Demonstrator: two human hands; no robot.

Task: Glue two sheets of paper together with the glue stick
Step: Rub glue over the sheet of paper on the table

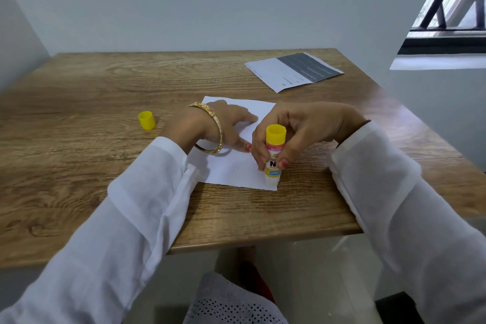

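A white sheet of paper [234,166] lies on the wooden table [79,102] in front of me. My left hand [223,123] rests flat on the sheet with straight fingers, a gold bangle on the wrist. My right hand [297,131] pinches a yellow and white glue stick [274,158], held upside down with its tip pressed on the sheet's near right corner. The stick's yellow cap [146,120] stands alone on the table to the left. A second sheet [292,71], white with a dark grey printed band, lies at the far right.
The table's near edge runs just below the sheet, with my lap under it. A plain wall stands behind the table, and a barred window [452,8] is at the upper right.
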